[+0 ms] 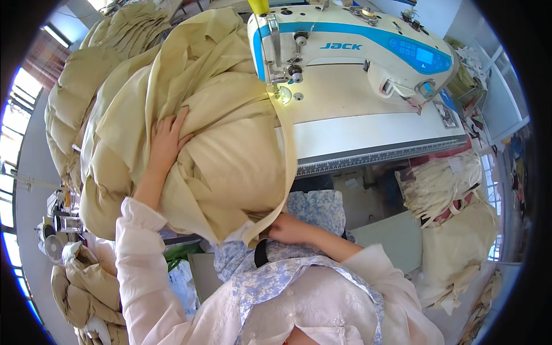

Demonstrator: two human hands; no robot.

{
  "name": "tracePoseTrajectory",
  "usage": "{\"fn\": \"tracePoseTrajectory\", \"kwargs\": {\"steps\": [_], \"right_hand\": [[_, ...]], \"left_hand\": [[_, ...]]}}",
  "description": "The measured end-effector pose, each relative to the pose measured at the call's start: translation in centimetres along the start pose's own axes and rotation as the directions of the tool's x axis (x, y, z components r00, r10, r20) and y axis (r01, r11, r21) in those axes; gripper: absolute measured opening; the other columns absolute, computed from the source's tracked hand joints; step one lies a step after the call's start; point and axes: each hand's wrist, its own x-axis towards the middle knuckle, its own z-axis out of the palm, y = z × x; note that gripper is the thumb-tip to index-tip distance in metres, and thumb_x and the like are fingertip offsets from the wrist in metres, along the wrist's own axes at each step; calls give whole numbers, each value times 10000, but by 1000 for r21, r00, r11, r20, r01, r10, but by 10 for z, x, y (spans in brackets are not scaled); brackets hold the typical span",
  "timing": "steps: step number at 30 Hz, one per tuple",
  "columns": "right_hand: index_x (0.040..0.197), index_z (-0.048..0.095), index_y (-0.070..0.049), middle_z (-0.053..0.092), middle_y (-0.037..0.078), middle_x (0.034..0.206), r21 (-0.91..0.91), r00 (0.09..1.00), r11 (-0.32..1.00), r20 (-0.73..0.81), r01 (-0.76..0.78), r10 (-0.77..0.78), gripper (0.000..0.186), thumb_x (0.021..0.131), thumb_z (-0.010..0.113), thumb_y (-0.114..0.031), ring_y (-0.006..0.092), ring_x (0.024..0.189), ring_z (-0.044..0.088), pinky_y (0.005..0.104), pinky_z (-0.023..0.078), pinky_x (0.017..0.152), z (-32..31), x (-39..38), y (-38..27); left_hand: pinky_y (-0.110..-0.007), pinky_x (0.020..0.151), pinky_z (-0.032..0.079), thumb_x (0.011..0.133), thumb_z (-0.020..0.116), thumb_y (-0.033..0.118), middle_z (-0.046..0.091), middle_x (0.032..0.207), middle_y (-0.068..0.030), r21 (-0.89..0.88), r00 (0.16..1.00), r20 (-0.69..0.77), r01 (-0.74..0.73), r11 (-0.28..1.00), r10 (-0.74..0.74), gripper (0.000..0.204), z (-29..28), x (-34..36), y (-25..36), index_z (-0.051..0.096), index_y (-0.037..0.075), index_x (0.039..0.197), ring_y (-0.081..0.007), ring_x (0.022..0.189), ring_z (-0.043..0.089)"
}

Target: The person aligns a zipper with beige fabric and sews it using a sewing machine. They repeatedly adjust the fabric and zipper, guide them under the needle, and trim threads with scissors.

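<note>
Head view, hands first. Left hand (pixel 168 140) lies flat with fingers spread on top of the big pale-yellow padded fabric bundle (pixel 224 155), pressing down; looks like it steadies the bulk so it doesn't slide off the table edge. Right hand (pixel 289 228) is lower, at the person's lap, closed in a pinch on the bundle's bottom hem (pixel 261 221), where a long folded strip edge (pixel 286 155) comes down from the machine. Grip there likely keeps that edge taut and lined up for feeding.

Bundle sits between the two hands: left on its upper left face, right at its lower right corner. It overhangs the front edge of the white sewing table (pixel 374 135) and rests partly against the person's blue floral apron (pixel 313 210). Its top end runs up to the needle area (pixel 283 92) of the white-and-blue industrial sewing machine (pixel 356 52), lit by the machine lamp.

Further out: more of the same quilted yellow material is heaped behind and left of the machine (pixel 80 98), and more lies low on the left by the floor (pixel 86 287). Right of the table, a pile of cream fabric pieces and bagged strips (pixel 448 195). Windows along the left rim (pixel 14 121).
</note>
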Motion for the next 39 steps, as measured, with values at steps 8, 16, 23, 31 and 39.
{"fn": "tracePoseTrajectory", "kwargs": {"steps": [8, 16, 23, 31, 39], "right_hand": [[1205, 650, -41, 699, 20, 885, 691, 864, 603, -504, 399, 6, 336, 1070, 553, -333, 107, 762, 630, 293, 522, 701, -36, -36, -4], [1060, 668, -23, 679, 87, 978, -242, 779, 855, -352, 459, -518, 207, 949, 680, -198, 253, 865, 638, 387, 507, 772, -65, -79, -55], [1074, 666, -51, 634, 78, 1167, -862, 524, 476, -329, 173, -785, 333, 782, 750, -186, 292, 1156, 577, 471, 425, 1051, -114, -38, -26], [1271, 650, -81, 607, 71, 1330, -845, 613, 479, -252, 238, -749, 598, 698, 792, -174, 270, 1248, 566, 474, 420, 1098, -126, -29, -29], [1330, 625, -69, 608, 99, 1379, -904, 519, 418, -316, 88, -794, 562, 773, 692, -106, 282, 1327, 543, 475, 431, 1130, -146, 19, -38]], "left_hand": [[-474, 1155, 382, 836, 739, 119, 527, 1467, -102, -391, 930, -266, -343, 854, 252, 683, -94, 25, 111, 506, 129, 1478, -308, 1348, 501], [-474, 1081, 460, 847, 734, 151, 585, 1420, -71, -651, 948, 50, -208, 730, 314, 593, -48, 51, 191, 573, 117, 1417, -306, 1274, 563], [-435, 1024, 469, 815, 713, 88, 649, 1302, -48, -519, 895, -164, -437, 734, 416, 529, -56, 55, 193, 636, 119, 1338, -288, 1191, 603], [-412, 875, 544, 787, 715, 41, 692, 1166, -124, -588, 949, -237, -311, 747, 209, 539, -50, 51, 198, 651, 71, 1321, -328, 1024, 671], [-375, 818, 549, 896, 631, -73, 700, 1070, -204, -787, 978, -158, -42, 616, -136, 439, -45, 50, 189, 645, 39, 1320, -339, 906, 682]]}}
